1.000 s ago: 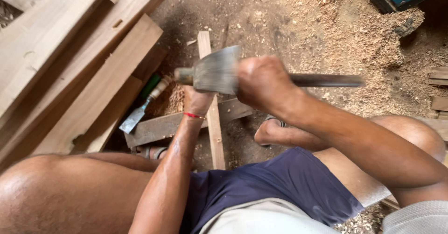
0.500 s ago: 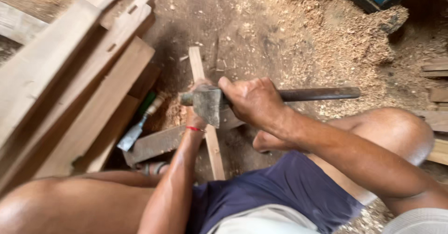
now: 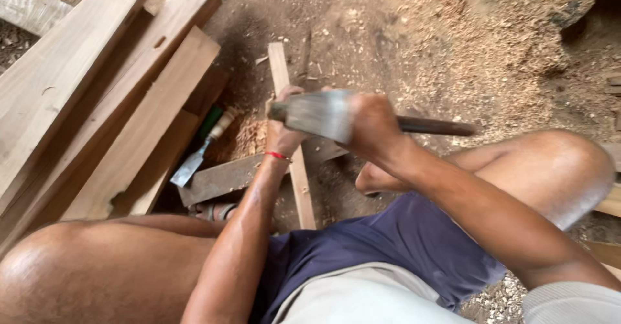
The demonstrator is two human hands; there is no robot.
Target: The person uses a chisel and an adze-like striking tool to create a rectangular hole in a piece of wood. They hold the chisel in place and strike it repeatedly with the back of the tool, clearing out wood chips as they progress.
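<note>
The right hand [image 3: 372, 127] is clenched around a hatchet [image 3: 323, 114] just behind its head; the grey, worn blade is blurred, and the dark handle runs out to the right over the raised knee. The left hand [image 3: 284, 127] closes on a narrow wooden strip [image 3: 289, 120], pale and square-edged, which lies lengthwise on the dirt floor [image 3: 362, 20] from the middle of the view down between the person's legs. Hatchet head and left hand are just beside each other above the strip; whether the blade touches the wood cannot be told. A red thread circles the left wrist.

Under the strip a dark crosswise board [image 3: 226, 178] serves as a rest. Just left of it a chisel [image 3: 200, 149] with a green and pale handle lies on the ground, blade toward the person.

Stacked planks [image 3: 103, 104], some with mortise slots, fill the left side up to the far left corner, closing that side. Sawdust and shavings [image 3: 491, 46] cover the floor to the right and far side; the bare dirt beyond the strip's far end is the only open ground.
</note>
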